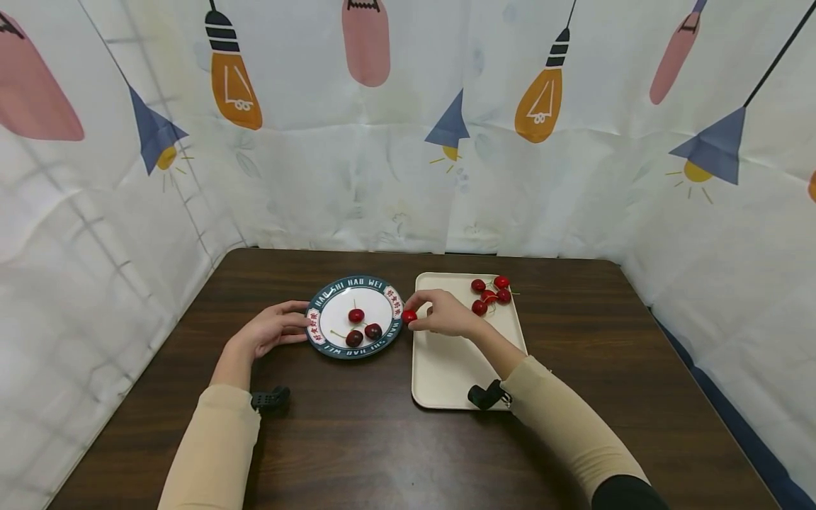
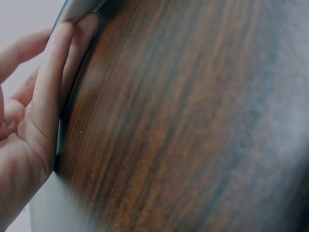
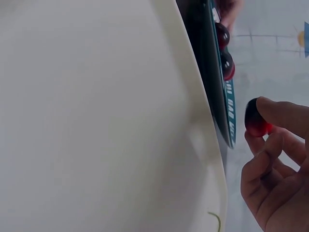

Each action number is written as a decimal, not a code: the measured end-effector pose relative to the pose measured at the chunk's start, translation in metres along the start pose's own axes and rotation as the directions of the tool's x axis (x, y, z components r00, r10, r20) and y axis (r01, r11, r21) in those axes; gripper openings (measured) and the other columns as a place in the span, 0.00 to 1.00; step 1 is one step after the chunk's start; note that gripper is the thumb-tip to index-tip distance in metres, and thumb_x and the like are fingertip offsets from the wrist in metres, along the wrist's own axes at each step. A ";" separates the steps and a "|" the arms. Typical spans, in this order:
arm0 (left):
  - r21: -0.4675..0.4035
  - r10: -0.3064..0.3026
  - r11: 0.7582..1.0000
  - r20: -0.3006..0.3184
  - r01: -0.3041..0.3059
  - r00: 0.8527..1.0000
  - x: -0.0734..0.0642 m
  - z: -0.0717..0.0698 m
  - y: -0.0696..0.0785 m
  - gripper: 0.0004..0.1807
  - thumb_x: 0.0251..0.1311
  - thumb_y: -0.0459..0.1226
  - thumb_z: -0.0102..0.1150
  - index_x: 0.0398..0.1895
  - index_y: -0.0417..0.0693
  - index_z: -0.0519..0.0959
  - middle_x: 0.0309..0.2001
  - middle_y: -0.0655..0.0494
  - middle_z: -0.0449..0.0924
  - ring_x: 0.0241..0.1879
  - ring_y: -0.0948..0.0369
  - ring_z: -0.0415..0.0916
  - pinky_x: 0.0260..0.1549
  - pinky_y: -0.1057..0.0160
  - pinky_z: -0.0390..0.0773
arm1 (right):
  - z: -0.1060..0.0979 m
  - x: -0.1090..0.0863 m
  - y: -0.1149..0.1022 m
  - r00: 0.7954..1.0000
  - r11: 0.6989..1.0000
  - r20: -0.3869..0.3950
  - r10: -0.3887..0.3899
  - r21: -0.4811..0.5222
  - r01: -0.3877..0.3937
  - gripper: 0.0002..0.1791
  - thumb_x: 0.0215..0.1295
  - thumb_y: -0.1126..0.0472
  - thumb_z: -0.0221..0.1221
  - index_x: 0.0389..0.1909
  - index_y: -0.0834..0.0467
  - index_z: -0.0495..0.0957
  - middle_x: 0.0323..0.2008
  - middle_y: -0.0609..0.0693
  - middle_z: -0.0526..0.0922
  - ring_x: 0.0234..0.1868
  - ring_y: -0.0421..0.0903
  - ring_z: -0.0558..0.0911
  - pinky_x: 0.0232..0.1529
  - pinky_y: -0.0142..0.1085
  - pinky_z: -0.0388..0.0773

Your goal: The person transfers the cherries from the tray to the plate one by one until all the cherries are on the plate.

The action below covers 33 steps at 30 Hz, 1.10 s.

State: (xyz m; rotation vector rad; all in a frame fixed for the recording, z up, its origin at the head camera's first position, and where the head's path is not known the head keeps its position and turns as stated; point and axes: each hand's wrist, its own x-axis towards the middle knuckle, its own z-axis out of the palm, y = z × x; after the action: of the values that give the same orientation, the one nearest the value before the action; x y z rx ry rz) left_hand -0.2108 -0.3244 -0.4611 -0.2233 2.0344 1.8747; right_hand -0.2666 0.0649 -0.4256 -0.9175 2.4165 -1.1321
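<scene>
Between thumb and fingers, my right hand [image 1: 446, 314] pinches a red cherry [image 1: 409, 316]. It is at the right rim of a round plate [image 1: 325, 343], white with a dark teal lettered border. The right wrist view shows that same cherry [image 3: 257, 119] at the fingertips, above the plate's edge. Three cherries with stems lie on the plate, one of them a dark cherry [image 1: 372, 331]. My left hand [image 1: 275, 328] holds the plate's left rim; in the left wrist view its fingers [image 2: 50, 79] reach the plate's edge, some tucked against its underside.
A cream rectangular tray [image 1: 446, 372] stands right of the plate, under my right forearm. Several red cherries [image 1: 503, 296] lie bunched at its far right corner. Both stand on a dark wooden table [image 1: 344, 439], with a patterned white curtain [image 1: 331, 184] behind.
</scene>
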 end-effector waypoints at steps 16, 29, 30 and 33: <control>-0.011 0.006 1.000 -0.005 -0.006 1.000 -0.001 0.000 0.000 0.38 0.72 0.34 0.62 0.79 0.38 0.55 0.61 0.37 0.69 0.46 0.56 0.82 0.51 0.57 0.84 | 0.008 0.007 -0.003 0.998 1.000 -0.054 -0.018 0.001 0.018 0.19 0.64 0.63 0.70 0.55 0.61 0.81 0.47 0.54 0.84 0.52 0.54 0.79 0.55 0.44 0.78; 0.000 0.003 1.000 -0.011 -0.003 1.000 -0.002 0.000 0.000 0.38 0.72 0.35 0.61 0.79 0.38 0.55 0.61 0.38 0.69 0.46 0.57 0.82 0.51 0.57 0.84 | -0.011 -0.014 0.014 0.996 0.998 -0.071 0.047 0.036 -0.045 0.17 0.65 0.61 0.69 0.53 0.60 0.82 0.45 0.51 0.83 0.43 0.52 0.80 0.33 0.38 0.86; 0.001 0.003 1.000 -0.012 -0.003 1.000 -0.002 0.000 0.000 0.38 0.72 0.35 0.61 0.79 0.38 0.55 0.61 0.38 0.69 0.46 0.57 0.82 0.51 0.58 0.84 | -0.012 -0.015 0.015 0.996 0.998 -0.073 0.049 0.036 -0.047 0.17 0.65 0.62 0.69 0.53 0.60 0.82 0.45 0.51 0.83 0.44 0.52 0.80 0.33 0.38 0.85; -0.004 0.003 1.000 -0.012 -0.003 1.000 -0.002 0.000 0.000 0.38 0.72 0.35 0.61 0.79 0.38 0.55 0.61 0.38 0.69 0.46 0.57 0.82 0.51 0.57 0.84 | -0.018 -0.021 0.018 0.996 0.998 -0.077 0.047 0.041 -0.044 0.17 0.66 0.62 0.68 0.54 0.62 0.81 0.46 0.53 0.83 0.45 0.53 0.80 0.32 0.38 0.85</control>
State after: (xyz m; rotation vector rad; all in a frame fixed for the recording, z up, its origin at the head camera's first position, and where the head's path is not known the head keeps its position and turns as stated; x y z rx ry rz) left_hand -0.2093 -0.3250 -0.4602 -0.2331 2.0401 1.8836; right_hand -0.2681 0.0977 -0.4282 -0.8167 2.4543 -1.2151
